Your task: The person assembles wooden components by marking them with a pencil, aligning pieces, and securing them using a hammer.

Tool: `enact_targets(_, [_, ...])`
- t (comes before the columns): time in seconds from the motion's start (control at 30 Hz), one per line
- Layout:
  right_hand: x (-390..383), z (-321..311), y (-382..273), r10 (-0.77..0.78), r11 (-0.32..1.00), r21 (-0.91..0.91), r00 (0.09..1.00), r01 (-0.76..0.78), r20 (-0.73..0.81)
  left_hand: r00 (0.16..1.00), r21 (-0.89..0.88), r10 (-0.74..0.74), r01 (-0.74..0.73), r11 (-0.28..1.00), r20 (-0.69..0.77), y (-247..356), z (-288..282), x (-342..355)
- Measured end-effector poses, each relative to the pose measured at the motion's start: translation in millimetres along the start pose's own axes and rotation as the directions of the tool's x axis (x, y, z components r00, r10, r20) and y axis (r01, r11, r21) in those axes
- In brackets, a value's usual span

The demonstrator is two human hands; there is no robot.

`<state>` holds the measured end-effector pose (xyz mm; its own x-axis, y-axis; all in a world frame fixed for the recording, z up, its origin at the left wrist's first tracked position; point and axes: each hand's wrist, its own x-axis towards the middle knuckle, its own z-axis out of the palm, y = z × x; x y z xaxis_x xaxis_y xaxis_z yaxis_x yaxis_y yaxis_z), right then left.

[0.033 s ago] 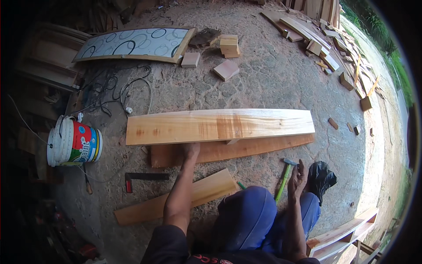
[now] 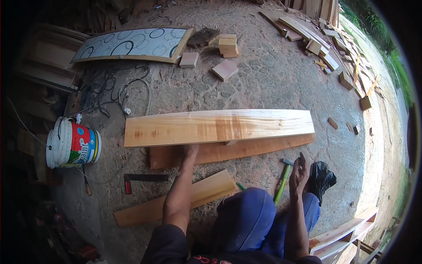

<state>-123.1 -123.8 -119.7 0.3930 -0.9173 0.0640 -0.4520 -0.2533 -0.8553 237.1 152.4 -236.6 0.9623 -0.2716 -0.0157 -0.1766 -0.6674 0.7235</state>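
A long pale board (image 2: 176, 127) with reddish-brown streaks lies raised across the middle of the view. Below and partly behind it is a darker reddish board (image 2: 220, 152), and a small wood piece (image 2: 231, 142) shows between the two. My left hand (image 2: 191, 151) reaches beneath the near edge of the pale board; its fingers are hidden there. Above my right knee my right hand (image 2: 300, 174) is raised with fingers stretched out, holding nothing. Close beside it a hammer (image 2: 282, 181) with a green handle lies on the ground, and a black plastic bag (image 2: 322, 180) is to its right.
A shorter board (image 2: 176, 198) and a try square (image 2: 145, 177) lie near my left arm. A paint bucket (image 2: 66, 143) stands at left, with loose cables (image 2: 116, 94) behind it. Farther off are a patterned panel (image 2: 132, 44), wood blocks (image 2: 228, 46) and scrap timber (image 2: 307, 33).
My right hand has shifted slightly to the right and turned a little. The left hand remains under the pale board.
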Motion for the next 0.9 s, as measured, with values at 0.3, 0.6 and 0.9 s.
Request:
enact_targets(0.3, [217.2, 164.4, -148.6, -0.447, 0.892, 0.096, 0.828, 0.442, 0.339, 0.986, 0.493, 0.077, -0.142, 0.858, 0.148, 8.7, 25.4, 33.8])
enact_targets(0.6, [301.3, 386.5, -144.5, -0.284, 0.765, -0.336, 0.756, 0.549, 0.59, 0.97, 0.531, 0.149, -0.23, 0.816, 0.19, -7.4, 28.3, 10.4])
enact_targets(0.9, [329.8, 458.0, -154.6, -0.478, 0.68, -0.165, 0.603, 0.714, 0.639, 0.861, 0.584, 0.456, -0.494, 0.644, 0.225, 65.9, -32.1, 40.3])
